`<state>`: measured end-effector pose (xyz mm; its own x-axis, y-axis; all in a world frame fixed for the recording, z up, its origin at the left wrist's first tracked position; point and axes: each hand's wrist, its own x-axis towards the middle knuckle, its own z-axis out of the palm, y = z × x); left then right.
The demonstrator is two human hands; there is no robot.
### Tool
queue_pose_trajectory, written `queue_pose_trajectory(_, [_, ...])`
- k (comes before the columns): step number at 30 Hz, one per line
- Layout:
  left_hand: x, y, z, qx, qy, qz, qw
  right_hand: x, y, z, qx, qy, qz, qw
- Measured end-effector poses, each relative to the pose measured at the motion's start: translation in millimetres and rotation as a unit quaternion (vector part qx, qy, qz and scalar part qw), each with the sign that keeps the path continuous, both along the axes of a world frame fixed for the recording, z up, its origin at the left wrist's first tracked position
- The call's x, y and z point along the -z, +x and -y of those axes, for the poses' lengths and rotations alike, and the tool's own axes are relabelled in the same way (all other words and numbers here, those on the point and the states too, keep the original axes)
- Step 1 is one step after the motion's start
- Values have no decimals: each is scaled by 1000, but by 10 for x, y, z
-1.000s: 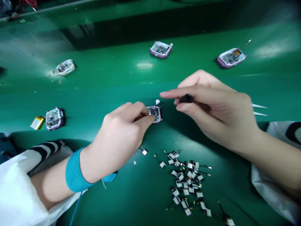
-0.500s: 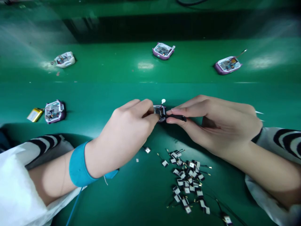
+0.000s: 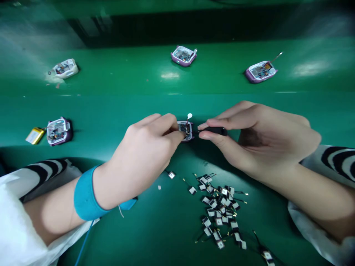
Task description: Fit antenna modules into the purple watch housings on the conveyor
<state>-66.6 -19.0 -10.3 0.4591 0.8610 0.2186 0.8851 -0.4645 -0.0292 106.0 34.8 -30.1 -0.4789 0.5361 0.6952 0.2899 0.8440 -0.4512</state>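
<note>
In the head view, my left hand (image 3: 149,149) is closed at the left side of a small open watch case (image 3: 191,136), thumb and fingertips gripping it and covering part of it. A circuit board shows inside the case, and a thin wire with a round white end (image 3: 189,116) sticks up from its far edge. From the right, my right hand (image 3: 257,133) pinches a slim black tool (image 3: 215,130) between thumb and fingers. Its thin tip points toward the case's right side; whether it touches cannot be made out.
Several open watch cases lie around: a purple one (image 3: 184,56) at the back, another (image 3: 261,72) right, a white one (image 3: 66,68) left. A dark purple case (image 3: 58,131) has a yellow battery (image 3: 35,136) beside it. Small wired modules (image 3: 222,203) are heaped nearby. A blue wrist strap (image 3: 87,195) trails a cord.
My right hand with the black tool has drawn slightly back to the right, away from the watch case. My left hand keeps its hold on the case. The whole view has shifted a little.
</note>
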Motion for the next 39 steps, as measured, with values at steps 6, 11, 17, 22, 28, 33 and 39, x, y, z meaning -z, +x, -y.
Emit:
queue_pose_trajectory(6, [11, -5, 0, 2, -2, -7, 1000, -1, -13, 10, -9, 19, 24, 999])
queue_pose_trajectory(11, [8, 1, 7, -10, -8, -17, 1000, -9, -23, 12, -20, 38, 39, 998])
queue_pose_trajectory(17, [1, 2, -1, -12, -12, -18, 1000, 14, -24, 23, -8, 67, 69, 995])
queue_pose_trajectory(22, [1, -8, -22, -6, -37, 14, 999, 9, -15, 33, -16, 73, 72, 995])
queue_pose_trajectory(28, [22, -26, -2, -20, -51, 35, 998, 19, -25, 40, -7, 54, 69, 996])
queue_pose_trajectory(33, [20, -18, -1, -24, -52, 31, 998, 45, -52, 39, -19, 20, 51, 998])
queue_pose_trajectory(39, [25, -11, -11, -27, -60, 30, 997, 98, -97, -12, -42, 22, 12, 999])
